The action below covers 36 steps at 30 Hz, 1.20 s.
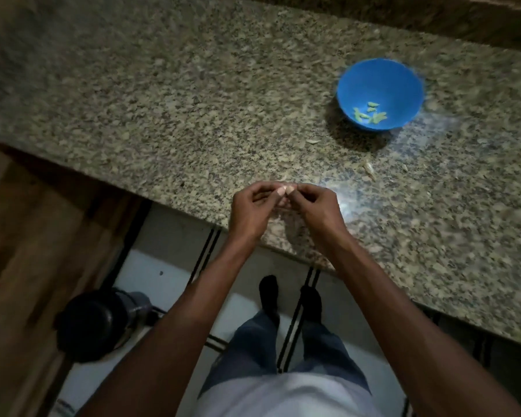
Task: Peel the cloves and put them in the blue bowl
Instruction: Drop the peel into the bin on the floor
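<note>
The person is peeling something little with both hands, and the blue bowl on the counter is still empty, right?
Not quite. The blue bowl is not empty: the head view shows several small pale green cloves lying in its bottom. The rest holds: the left hand and right hand pinch something small between them over the counter.

One blue bowl, about five cloves inside, two hands.

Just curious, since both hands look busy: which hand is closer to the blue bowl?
The right hand, slightly. The blue bowl sits up and to the right on the counter, away from both hands. The left hand is just beyond the right one; they meet pinching a small clove.
</note>
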### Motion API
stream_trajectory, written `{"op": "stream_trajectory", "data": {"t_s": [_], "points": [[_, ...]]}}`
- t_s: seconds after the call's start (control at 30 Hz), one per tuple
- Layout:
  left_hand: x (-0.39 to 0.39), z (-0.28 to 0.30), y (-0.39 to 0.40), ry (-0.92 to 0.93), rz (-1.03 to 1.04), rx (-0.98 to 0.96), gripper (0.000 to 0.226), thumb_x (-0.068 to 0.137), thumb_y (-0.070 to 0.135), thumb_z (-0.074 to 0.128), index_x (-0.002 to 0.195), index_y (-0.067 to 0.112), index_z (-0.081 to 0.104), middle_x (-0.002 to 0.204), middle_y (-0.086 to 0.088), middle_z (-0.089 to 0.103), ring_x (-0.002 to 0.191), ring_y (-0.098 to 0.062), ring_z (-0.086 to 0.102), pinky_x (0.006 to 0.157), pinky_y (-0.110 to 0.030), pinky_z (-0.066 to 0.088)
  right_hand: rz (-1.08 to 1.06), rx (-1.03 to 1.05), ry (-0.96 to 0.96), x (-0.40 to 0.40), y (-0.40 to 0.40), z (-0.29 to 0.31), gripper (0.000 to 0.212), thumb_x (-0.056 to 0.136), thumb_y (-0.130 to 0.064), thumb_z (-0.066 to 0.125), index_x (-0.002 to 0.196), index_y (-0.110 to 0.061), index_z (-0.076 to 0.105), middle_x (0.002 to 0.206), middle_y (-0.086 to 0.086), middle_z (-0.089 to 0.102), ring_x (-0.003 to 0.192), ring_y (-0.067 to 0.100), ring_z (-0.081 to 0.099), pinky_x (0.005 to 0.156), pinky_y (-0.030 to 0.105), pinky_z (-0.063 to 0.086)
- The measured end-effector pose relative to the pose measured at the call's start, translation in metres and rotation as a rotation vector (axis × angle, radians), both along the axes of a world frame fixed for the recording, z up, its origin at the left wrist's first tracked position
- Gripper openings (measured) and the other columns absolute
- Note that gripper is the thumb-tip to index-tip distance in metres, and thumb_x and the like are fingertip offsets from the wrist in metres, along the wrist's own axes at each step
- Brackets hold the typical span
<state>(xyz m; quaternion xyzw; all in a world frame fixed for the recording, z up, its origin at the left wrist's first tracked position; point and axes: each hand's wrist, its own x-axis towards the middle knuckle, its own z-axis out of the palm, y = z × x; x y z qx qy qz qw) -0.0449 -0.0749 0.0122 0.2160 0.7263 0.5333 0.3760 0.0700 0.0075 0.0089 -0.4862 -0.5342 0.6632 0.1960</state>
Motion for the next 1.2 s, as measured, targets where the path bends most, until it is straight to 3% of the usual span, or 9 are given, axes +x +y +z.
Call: {"op": "stream_trajectory", "data": {"t_s": [0.17,0.27,0.47,0.67,0.83,0.9,1.0,1.07,1.2], "points": [[-0.057,0.011,-0.08,0.054,0.338,-0.001,0.014,0.091,0.01,0.079,0.102,0.003,0.078,0.094,-0.006,0.08,0.091,-0.019,0.077,0.087,-0.038,0.063,0.269,-0.154,0.114,-0.084,-0.055,0.009,0.021,0.102,-0.014,0.067,0.105,0.005,0.076,0.097,0.024,0.078,0.087,0.032,0.076,0.079,0.044,0.061],[-0.092,0.015,-0.151,0.068,0.502,-0.014,0.014,0.091,0.011,0.078,0.104,0.006,0.079,0.094,-0.003,0.08,0.09,-0.015,0.077,0.087,-0.035,0.063,0.449,-0.145,0.112,-0.141,-0.113,0.013,0.022,0.096,-0.021,0.071,0.102,-0.002,0.079,0.098,0.023,0.078,0.094,0.038,0.075,0.093,0.055,0.059],[-0.155,0.006,-0.312,0.079,0.838,-0.024,0.012,0.092,0.006,0.075,0.103,0.001,0.078,0.092,-0.008,0.079,0.083,-0.017,0.077,0.077,-0.023,0.06,0.803,-0.08,0.073,-0.248,-0.262,0.013,0.014,0.101,-0.001,0.061,0.102,-0.001,0.075,0.092,0.013,0.076,0.079,0.011,0.073,0.08,0.025,0.059],[-0.21,-0.033,-0.469,0.034,1.04,-0.116,0.016,0.094,0.008,0.074,0.107,0.0,0.077,0.096,-0.008,0.078,0.079,-0.002,0.073,0.074,-0.014,0.056,1.013,-0.119,-0.049,-0.335,-0.419,-0.035,0.017,0.1,-0.005,0.064,0.111,0.002,0.076,0.103,0.017,0.077,0.097,0.024,0.074,0.088,0.031,0.058],[-0.249,-0.069,-0.563,-0.03,1.131,-0.188,0.008,0.094,0.02,0.075,0.101,0.024,0.077,0.091,0.015,0.073,0.081,0.006,0.068,0.073,-0.006,0.05,1.103,-0.128,-0.179,-0.391,-0.518,-0.082,0.018,0.095,-0.017,0.074,0.108,-0.006,0.078,0.102,0.011,0.079,0.1,0.027,0.076,0.097,0.045,0.06],[-0.258,-0.082,-0.592,-0.066,1.177,-0.244,0.012,0.095,0.023,0.075,0.106,0.021,0.076,0.097,0.013,0.072,0.083,0.007,0.065,0.072,-0.002,0.049,1.143,-0.113,-0.235,-0.406,-0.549,-0.097,0.025,0.094,-0.024,0.075,0.112,-0.007,0.076,0.105,0.012,0.078,0.101,0.029,0.075,0.094,0.046,0.062],[-0.266,-0.106,-0.628,-0.083,1.247,-0.241,0.023,0.095,0.021,0.075,0.115,0.012,0.076,0.111,0.0,0.076,0.1,-0.013,0.072,0.094,-0.028,0.059,1.198,-0.075,-0.283,-0.426,-0.588,-0.113,0.033,0.097,-0.028,0.072,0.121,-0.006,0.071,0.114,0.014,0.075,0.105,0.028,0.073,0.082,0.036,0.063],[-0.268,-0.122,-0.648,-0.085,1.279,-0.238,0.024,0.095,0.019,0.074,0.116,0.007,0.075,0.109,-0.008,0.077,0.1,-0.022,0.073,0.095,-0.043,0.06,1.228,-0.051,-0.321,-0.436,-0.609,-0.124,0.032,0.099,-0.03,0.07,0.122,-0.007,0.071,0.114,0.012,0.074,0.104,0.026,0.072,0.076,0.03,0.061],[-0.277,-0.146,-0.673,-0.12,1.33,-0.247,0.017,0.096,0.016,0.073,0.109,0.006,0.077,0.1,-0.012,0.078,0.094,-0.026,0.074,0.093,-0.049,0.059,1.253,-0.057,-0.394,-0.445,-0.64,-0.145,0.026,0.101,-0.025,0.067,0.119,-0.006,0.07,0.115,0.015,0.072,0.104,0.028,0.07,0.094,0.045,0.06]]}}
